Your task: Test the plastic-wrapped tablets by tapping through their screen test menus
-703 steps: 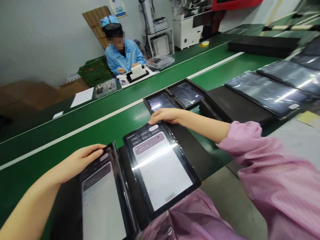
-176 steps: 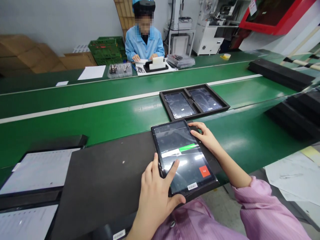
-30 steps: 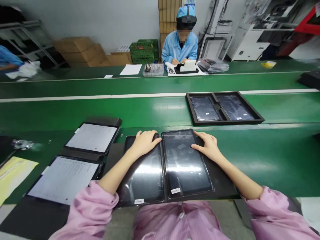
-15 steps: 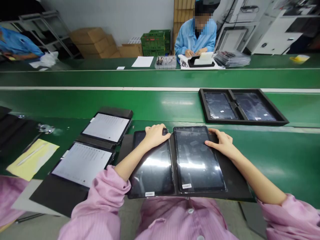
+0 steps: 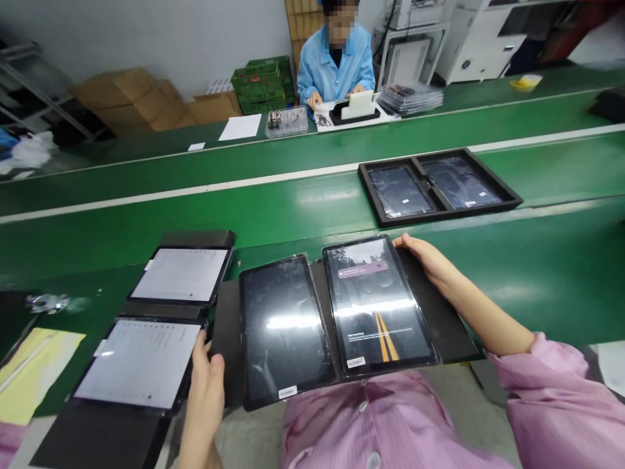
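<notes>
Two tablets lie side by side on a black tray right in front of me. The left tablet (image 5: 288, 332) has a dark screen; the right tablet (image 5: 378, 306) shows a lit lock screen with a road picture. My right hand (image 5: 427, 260) is closed at the upper right edge of the lit tablet, its fingertips partly hidden. My left hand (image 5: 204, 391) is at the right edge of a white-screened tablet (image 5: 139, 365), fingers stretched out and thumb apart. Above that lies another white-screened tablet (image 5: 180, 275). Both sit on a second black tray (image 5: 97, 433).
Farther back right, a black tray (image 5: 442, 215) holds two dark tablets. A yellow cloth (image 5: 39, 365) with a thin white stick lies left. Across the green bench, a person in blue (image 5: 336, 65) works beside a clear parts box (image 5: 287, 124) and stacked clear trays (image 5: 410, 98).
The right tablet's screen has lit up. My left hand has left the dark tablet and moved left and down to the white-screened one. My right thumb has come off the screen. The view has shifted.
</notes>
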Motion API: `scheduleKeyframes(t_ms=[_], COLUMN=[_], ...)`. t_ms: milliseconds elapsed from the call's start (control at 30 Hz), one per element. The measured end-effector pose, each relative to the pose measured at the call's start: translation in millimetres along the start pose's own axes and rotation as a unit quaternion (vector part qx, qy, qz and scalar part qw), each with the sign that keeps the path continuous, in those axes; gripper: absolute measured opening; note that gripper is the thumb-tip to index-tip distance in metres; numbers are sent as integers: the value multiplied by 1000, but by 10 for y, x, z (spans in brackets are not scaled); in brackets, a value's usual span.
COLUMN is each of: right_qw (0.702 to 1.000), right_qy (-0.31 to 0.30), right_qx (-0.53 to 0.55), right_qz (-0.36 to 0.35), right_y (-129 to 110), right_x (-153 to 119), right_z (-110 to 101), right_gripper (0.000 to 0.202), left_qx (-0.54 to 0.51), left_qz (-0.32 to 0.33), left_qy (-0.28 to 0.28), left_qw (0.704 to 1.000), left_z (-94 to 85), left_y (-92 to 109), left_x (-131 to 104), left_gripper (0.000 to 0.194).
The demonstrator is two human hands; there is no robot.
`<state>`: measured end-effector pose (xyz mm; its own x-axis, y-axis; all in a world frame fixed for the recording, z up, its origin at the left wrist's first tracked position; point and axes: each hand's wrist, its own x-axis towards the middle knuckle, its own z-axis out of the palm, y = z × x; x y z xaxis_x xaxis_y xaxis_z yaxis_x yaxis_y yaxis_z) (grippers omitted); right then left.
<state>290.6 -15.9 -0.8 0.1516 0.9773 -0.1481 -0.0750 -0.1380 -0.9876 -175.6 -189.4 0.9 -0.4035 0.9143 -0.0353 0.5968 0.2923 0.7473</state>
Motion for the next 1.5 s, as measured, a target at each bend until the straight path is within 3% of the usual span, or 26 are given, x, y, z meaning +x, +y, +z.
scheduleKeyframes(t_ms=[67, 133, 200, 267, 400, 467, 533, 633, 700, 767, 933, 1500], right_qw=[997, 984, 937, 876, 779, 751, 754, 791, 815, 826, 820, 830], right_qy=[-56, -31, 37, 33, -218, -253, -186, -20, 44, 50, 23, 39], right_qx=[-47, -166, -312, -416, -463, -485, -519, -517, -479, -453, -460, -454], right_qz=[6, -59, -154, -243, -363, -371, -357, -326, -322, -330, -341, -320], right_y=[-58, -99, -139, -195, -308, -303, -235, -55, 67, 155, 212, 218], right_x=[-40, -116, -265, -494, -959, -1032, -959, -711, -571, -501, -516, -502], right_z=[-75, -179, -284, -366, -417, -414, -425, -460, -472, -471, -479, -520], right_gripper=[67, 72, 74, 70, 57, 52, 46, 49, 55, 61, 63, 64], left_qx=[-26, -11, 24, 57, 131, 176, 219, 254, 230, 160, 20, 28], left_qz=[48, 94, 140, 208, 331, 347, 344, 297, 260, 247, 234, 210], left_qy=[13, 10, -8, -28, -103, -111, -78, -5, 39, 45, 7, -6], left_qw=[998, 995, 990, 976, 929, 914, 910, 920, 937, 955, 972, 977], left_z=[110, 159, 131, 48, -78, -45, 42, 200, 283, 337, 387, 385], left_y=[8, 68, 121, 147, 233, 359, 528, 731, 757, 692, 467, 518], left_x=[8, 44, 92, 145, 247, 284, 301, 295, 285, 281, 279, 219], left_gripper=[89, 94, 94, 94, 101, 93, 88, 87, 90, 93, 91, 96])
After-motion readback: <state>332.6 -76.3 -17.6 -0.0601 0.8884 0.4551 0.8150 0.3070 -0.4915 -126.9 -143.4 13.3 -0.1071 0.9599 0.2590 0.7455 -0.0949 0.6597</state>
